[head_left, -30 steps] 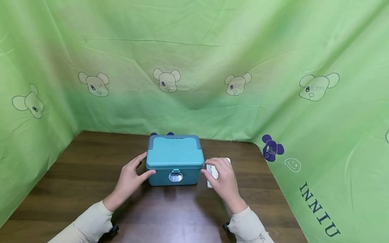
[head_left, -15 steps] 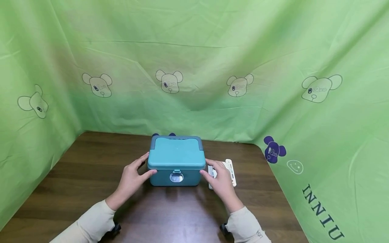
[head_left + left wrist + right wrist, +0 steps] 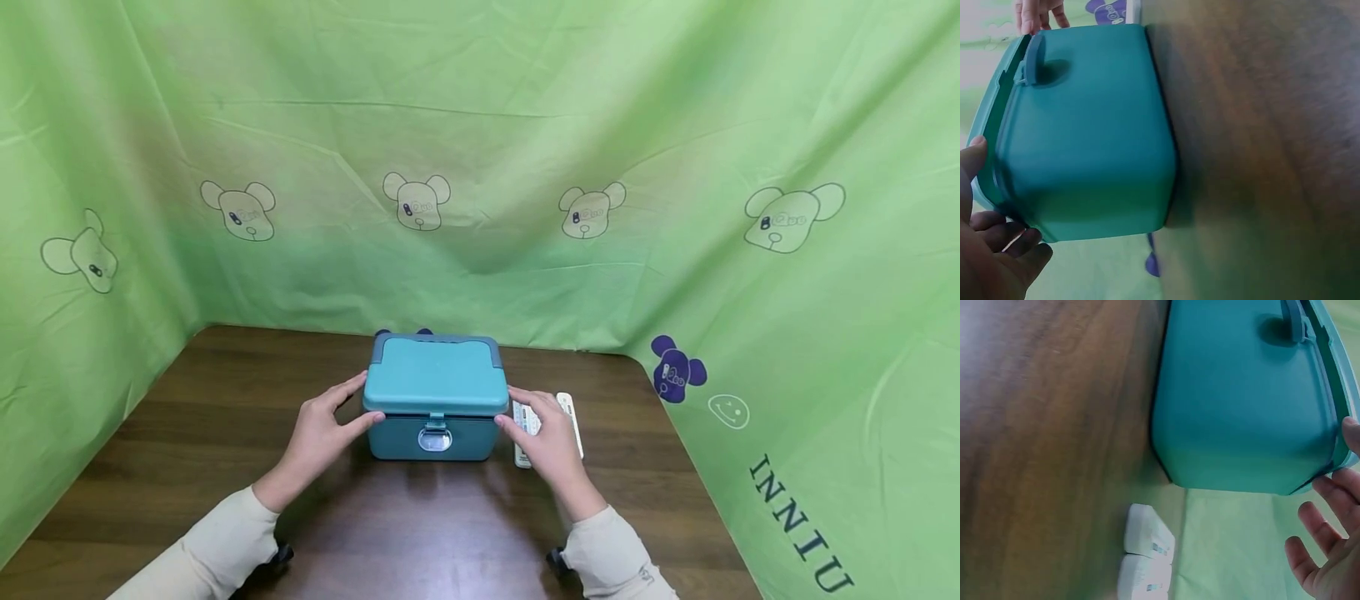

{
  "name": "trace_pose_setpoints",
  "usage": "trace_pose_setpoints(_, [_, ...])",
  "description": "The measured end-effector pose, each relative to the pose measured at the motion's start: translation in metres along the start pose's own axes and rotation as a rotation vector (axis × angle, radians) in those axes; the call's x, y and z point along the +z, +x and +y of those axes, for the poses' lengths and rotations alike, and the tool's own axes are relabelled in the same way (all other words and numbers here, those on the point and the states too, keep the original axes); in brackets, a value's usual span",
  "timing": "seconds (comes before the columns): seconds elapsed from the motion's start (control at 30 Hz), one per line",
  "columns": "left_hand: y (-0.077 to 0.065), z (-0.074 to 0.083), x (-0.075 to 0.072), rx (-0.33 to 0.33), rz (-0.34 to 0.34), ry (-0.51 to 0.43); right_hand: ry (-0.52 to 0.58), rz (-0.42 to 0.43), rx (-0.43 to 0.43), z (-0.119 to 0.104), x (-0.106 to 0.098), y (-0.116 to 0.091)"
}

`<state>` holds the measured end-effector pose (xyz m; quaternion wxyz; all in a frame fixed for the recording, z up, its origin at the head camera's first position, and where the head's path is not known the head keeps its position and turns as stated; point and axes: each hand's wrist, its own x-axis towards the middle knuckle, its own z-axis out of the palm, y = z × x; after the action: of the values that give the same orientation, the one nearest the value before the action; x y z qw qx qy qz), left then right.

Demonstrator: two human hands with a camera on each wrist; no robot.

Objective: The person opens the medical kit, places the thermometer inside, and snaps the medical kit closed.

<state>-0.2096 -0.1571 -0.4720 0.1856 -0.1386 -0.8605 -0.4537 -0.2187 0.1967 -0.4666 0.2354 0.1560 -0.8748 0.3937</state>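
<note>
A teal storage box point(image 3: 468, 442) stands on the table, its lid point(image 3: 437, 377) slightly raised at the front so that a thin dark gap shows. At the front left corner, my left hand point(image 3: 317, 437) grips the lid, thumb on the front rim and fingers along the side. My right hand point(image 3: 553, 446) holds the opposite corner likewise. The front latch point(image 3: 435, 437) hangs free of the lid. From the left wrist view, the gap runs between the lid point(image 3: 985, 109) and the box body point(image 3: 1091, 137). What lies inside the box is hidden.
Two small white packs with print point(image 3: 522, 454) lie right of the box, partly behind my right hand; the right wrist view shows these white packs point(image 3: 1147, 575) side by side. A green printed cloth point(image 3: 480, 250) surrounds the brown wooden table point(image 3: 247, 367).
My right hand has come in to the box's right corner. The lid's front edge has risen a little, opening a narrow gap. The box body stays in place.
</note>
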Motion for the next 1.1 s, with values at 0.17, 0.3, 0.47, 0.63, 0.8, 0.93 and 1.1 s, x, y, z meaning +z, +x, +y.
trace_pose_setpoints(0.17, [0.011, 0.007, -0.007, 0.048, 0.044, -0.004, 0.029, -0.008, 0.011, -0.009, -0.009, 0.014])
trace_pose_setpoints(0.3, [0.026, 0.011, -0.011, 0.104, 0.092, -0.010, 0.035, -0.015, 0.008, -0.016, -0.016, 0.031])
trace_pose_setpoints(0.47, [0.047, 0.019, -0.015, 0.123, 0.118, -0.021, 0.057, -0.029, -0.025, -0.020, -0.023, 0.057])
trace_pose_setpoints(0.63, [0.069, 0.024, -0.019, 0.068, 0.109, -0.031, 0.087, -0.061, -0.017, -0.023, -0.024, 0.083])
trace_pose_setpoints(0.8, [0.092, 0.024, -0.021, 0.064, 0.069, -0.052, 0.073, -0.083, 0.006, -0.024, -0.021, 0.105])
trace_pose_setpoints(0.93, [0.105, 0.021, -0.020, 0.088, 0.051, 0.004, 0.051, -0.084, -0.002, -0.021, -0.018, 0.115])
trace_pose_setpoints(1.1, [0.113, 0.018, -0.017, 0.114, 0.049, 0.094, 0.021, -0.116, -0.019, -0.013, -0.010, 0.121])
